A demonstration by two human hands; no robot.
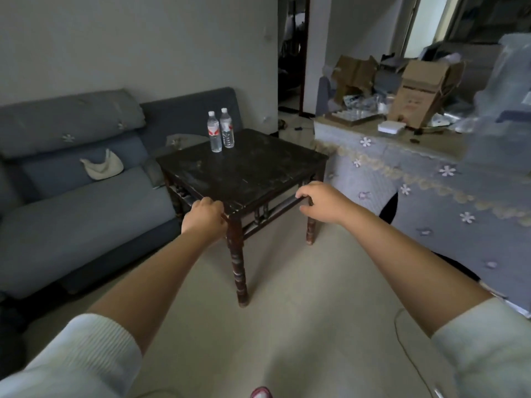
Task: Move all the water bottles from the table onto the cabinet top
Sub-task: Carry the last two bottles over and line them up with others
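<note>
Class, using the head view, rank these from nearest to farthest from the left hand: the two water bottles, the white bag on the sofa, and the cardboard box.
From the left hand:
1. White bag, on the sofa, to the left.
2. Water bottles, at the table's far corner; the pair is too close to split.
3. Cardboard box, far right, on the covered surface.
</note>
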